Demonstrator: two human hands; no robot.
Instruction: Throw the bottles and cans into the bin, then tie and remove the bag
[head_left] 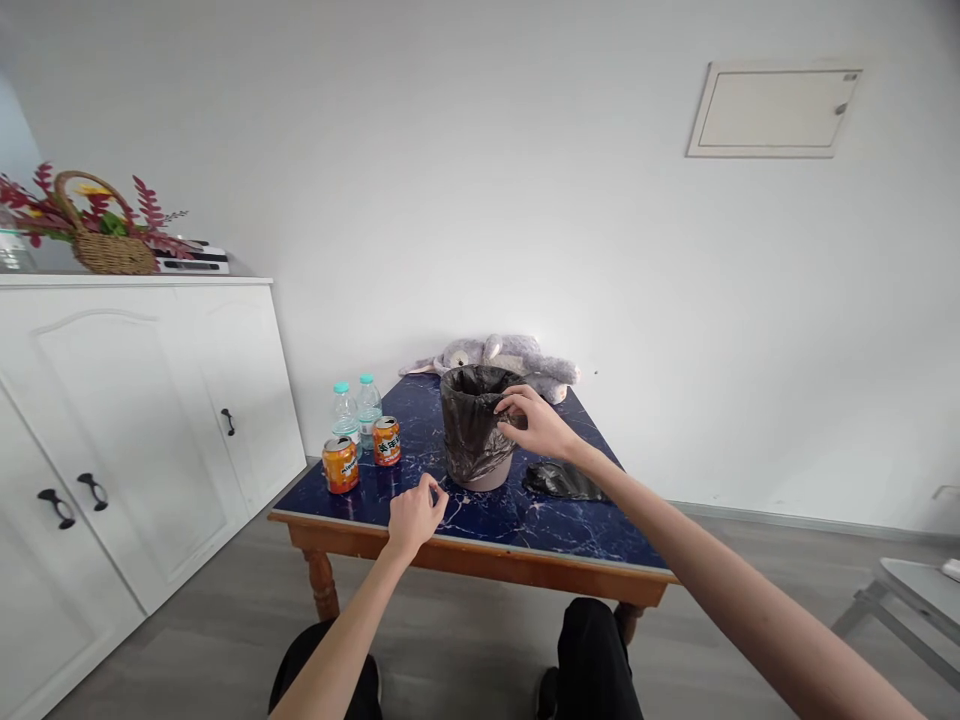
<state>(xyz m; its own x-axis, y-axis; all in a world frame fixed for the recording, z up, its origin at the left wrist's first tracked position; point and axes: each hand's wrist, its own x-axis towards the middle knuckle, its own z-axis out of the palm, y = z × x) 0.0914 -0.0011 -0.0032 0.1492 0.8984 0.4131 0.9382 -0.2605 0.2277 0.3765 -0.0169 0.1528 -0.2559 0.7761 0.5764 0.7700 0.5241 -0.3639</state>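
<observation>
A small bin (481, 478) stands on the table, lined with a black bin bag (472, 430) that is folded over its rim and hangs down its outside. My right hand (541, 425) is at the bag's upper right side, fingers and thumb bent around the loose film just below the rim. In front of the bin, toward the left, my left hand (416, 515) hovers over the table's front edge, fingers curled and thumb close to the index finger, nothing visible in them. Right of the bin, under my right forearm, lies another crumpled black plastic bag (562, 480).
On the blue marble-patterned table (480, 525), two orange drink cans (341, 466) and two clear bottles (345, 412) with teal caps stand at the left. A grey plush toy (517, 352) lies at the back. A white cabinet (135, 400) is at left, a grey stool (915, 590) at right.
</observation>
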